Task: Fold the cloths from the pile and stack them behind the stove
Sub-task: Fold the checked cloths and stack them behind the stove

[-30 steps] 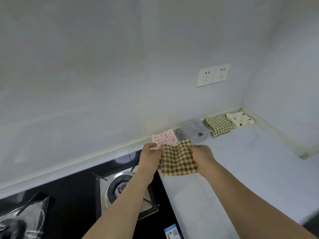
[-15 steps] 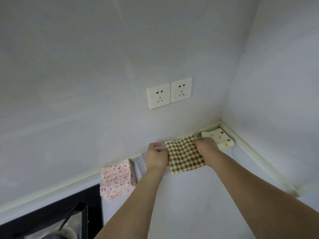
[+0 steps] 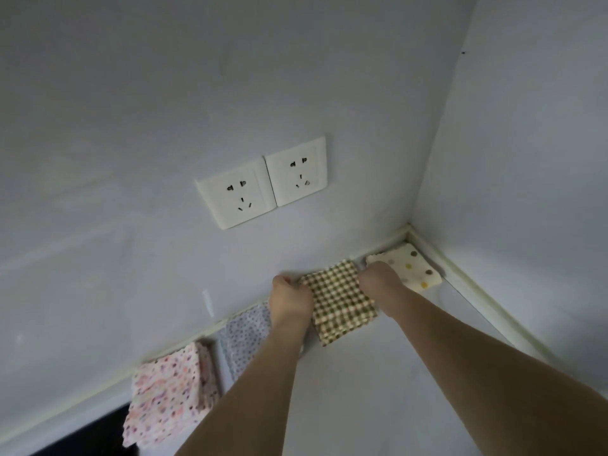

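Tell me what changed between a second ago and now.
Both hands, left hand and right hand, carried the folded checked cloth from above the stove edge to the back wall, lowering it onto the checked stack. Both still grip it. The pink cloths, grey cloths and dotted cloths stayed put.

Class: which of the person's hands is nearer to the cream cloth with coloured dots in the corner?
Right. The right hand grips the checked cloth directly beside the cream dotted cloth; the left hand holds the checked cloth's far edge.
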Tool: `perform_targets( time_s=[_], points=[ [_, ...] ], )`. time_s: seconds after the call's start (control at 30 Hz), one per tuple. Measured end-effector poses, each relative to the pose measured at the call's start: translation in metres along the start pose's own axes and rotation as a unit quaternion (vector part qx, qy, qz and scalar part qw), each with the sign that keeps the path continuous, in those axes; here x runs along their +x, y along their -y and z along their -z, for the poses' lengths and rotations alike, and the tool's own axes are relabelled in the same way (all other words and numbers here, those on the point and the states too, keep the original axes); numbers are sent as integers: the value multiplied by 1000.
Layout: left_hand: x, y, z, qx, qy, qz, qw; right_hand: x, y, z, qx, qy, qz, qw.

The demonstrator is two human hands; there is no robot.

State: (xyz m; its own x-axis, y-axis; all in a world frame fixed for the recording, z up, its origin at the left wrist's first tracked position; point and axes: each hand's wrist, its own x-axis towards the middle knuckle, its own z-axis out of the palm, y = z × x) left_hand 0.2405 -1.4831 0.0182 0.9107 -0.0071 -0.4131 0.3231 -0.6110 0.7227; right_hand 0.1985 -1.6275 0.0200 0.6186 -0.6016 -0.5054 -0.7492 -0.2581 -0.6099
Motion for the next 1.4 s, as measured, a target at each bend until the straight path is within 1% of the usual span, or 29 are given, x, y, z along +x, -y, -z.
perform_targets(
  time_s=[0.1, 0.2, 0.3, 0.43, 0.53, 0.63, 0.87, 1.1, 1.27, 1.4],
  points=[
    [-6, -3, -1, 37, 5, -42, 998, 0, -10, -2, -37, 16, 23, 999],
    [-17, -4, 4, 78, -3, -116, 990, -10, -12, -2, -53, -9, 64, 997],
    [-36, 2, 17, 122, -10, -189, 974, -34, -13, -3, -72, -35, 110, 991],
    [-67, 23, 47, 187, -21, -265, 946, -84, -17, -9, -113, -95, 222, 964],
    [-90, 44, 78, 245, -41, -294, 923, -128, -21, -21, -160, -118, 292, 936],
    [-111, 70, 118, 280, -62, -304, 909, -174, -20, -41, -177, -102, 331, 921],
    [-147, 149, 235, 295, -115, -298, 901, -277, 11, -108, -183, -67, 381, 904],
    [-170, 239, 362, 283, -147, -272, 908, -381, 57, -191, -202, -31, 406, 891],
    [-195, 294, 419, 288, -161, -249, 911, -433, 72, -233, -208, 2, 426, 880],
    [-217, 325, 455, 301, -190, -235, 904, -466, 83, -265, -214, 36, 461, 860]
  ],
)
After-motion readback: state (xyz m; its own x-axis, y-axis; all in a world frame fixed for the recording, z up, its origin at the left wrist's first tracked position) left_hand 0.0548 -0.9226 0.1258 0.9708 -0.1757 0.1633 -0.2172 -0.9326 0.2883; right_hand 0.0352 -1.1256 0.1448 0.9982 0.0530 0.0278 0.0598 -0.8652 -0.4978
